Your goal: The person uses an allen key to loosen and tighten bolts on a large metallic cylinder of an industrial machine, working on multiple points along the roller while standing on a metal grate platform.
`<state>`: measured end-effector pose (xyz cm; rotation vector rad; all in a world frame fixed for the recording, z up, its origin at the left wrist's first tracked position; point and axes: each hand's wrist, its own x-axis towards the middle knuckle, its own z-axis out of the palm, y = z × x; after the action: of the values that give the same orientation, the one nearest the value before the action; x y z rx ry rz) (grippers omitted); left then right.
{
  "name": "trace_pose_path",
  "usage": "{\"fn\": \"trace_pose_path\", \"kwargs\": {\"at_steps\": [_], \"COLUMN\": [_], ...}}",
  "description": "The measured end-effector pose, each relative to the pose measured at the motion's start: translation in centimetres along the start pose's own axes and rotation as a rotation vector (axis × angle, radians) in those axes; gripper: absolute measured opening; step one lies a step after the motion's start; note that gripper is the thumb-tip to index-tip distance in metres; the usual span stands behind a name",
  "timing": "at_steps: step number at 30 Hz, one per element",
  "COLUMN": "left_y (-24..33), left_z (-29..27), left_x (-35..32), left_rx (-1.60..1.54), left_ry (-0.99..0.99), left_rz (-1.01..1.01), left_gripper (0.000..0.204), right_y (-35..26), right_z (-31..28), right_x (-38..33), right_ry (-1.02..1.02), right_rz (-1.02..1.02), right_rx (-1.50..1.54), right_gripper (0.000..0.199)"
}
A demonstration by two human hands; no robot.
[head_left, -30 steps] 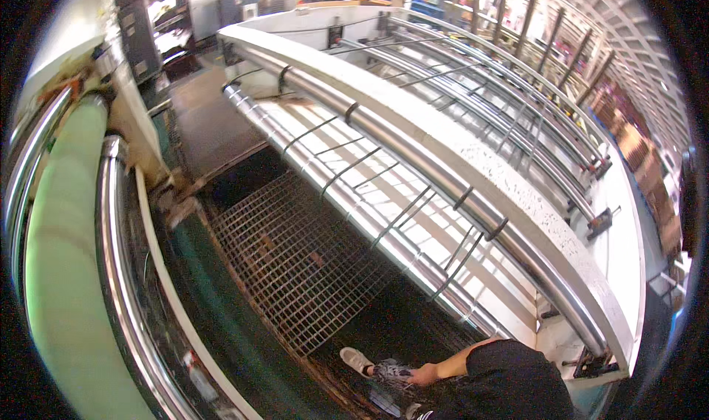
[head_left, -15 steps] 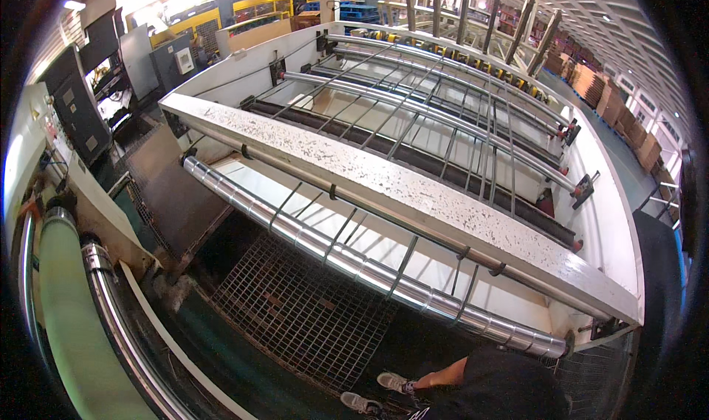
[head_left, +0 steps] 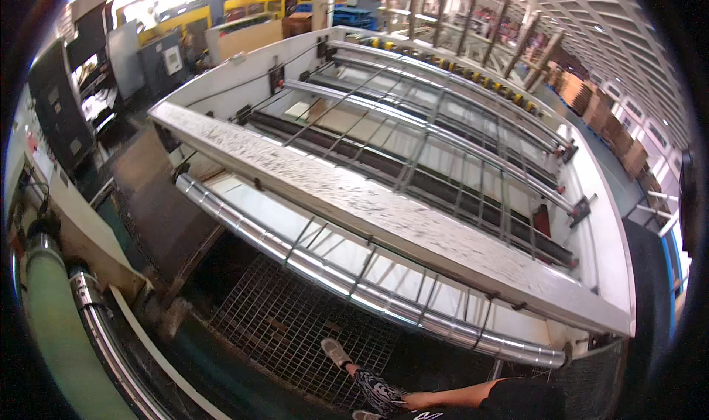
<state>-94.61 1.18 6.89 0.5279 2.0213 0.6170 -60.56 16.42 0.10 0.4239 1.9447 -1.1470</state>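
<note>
A bare forearm, which looks like my right (head_left: 461, 396), comes out of a black short sleeve (head_left: 524, 399) at the lower edge. Its hand end lies over my patterned trouser leg (head_left: 377, 390), too blurred to make out the fingers or anything in them. My left hand is out of the picture. Ahead of me, nearest to the arm, runs a long chrome roller (head_left: 347, 291) with thin dark cords looped around it. Above it lies a white, chipped beam (head_left: 354, 198) of a large machine frame. Neither hand visibly touches the machine.
One shoe (head_left: 336, 351) is on a dark metal grating (head_left: 295, 317). On the left stand a green roller (head_left: 63, 331) and a slimmer metal roller (head_left: 111, 346). Beyond the beam are more chrome rods (head_left: 436, 130) crossed by cords. Brown cardboard stacks (head_left: 602, 117) stand far right.
My view has shifted slightly. One shoe has moved forward and left over the grating, and more of the bare forearm shows. The machine's rollers look unchanged in place.
</note>
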Motion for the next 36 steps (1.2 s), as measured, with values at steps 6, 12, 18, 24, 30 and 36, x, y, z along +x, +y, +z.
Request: {"fn": "trace_pose_path", "kwargs": {"at_steps": [6,12,18,24,30,36], "left_y": [-4.8,-8.9,-8.2,-14.7,-27.6,-31.1], "left_z": [-2.8,-3.4,-12.8,-26.7,-41.5,-52.7], "left_x": [1.5,0.4,3.8,12.0,21.5,24.8], "left_rx": [-0.031,-0.089,-0.269,-0.287,-0.408,-0.353], "left_ry": [-0.024,-0.227,0.138,0.309,0.523,0.706], "left_rz": [-0.182,-0.327,-0.327,-0.481,-0.683,-0.602], "left_gripper": [0.028,0.027,0.031,0.032,0.032,0.027], "right_y": [-11.5,-16.4,-23.8,-35.8,-48.1,-57.0], "right_z": [-14.5,-23.0,-31.6,-40.5,-44.7,-46.5], "right_x": [10.0,16.3,23.2,31.2,40.8,52.0], "right_ry": [-0.253,-0.392,-0.545,-0.428,-0.144,-0.4], "right_rz": [0.096,-0.011,0.307,0.329,-0.071,-0.299], "right_rx": [-0.09,-0.498,-0.603,-0.658,-0.533,-0.681], "right_gripper": [0.034,0.037,0.04,0.04,0.032,0.017]}}
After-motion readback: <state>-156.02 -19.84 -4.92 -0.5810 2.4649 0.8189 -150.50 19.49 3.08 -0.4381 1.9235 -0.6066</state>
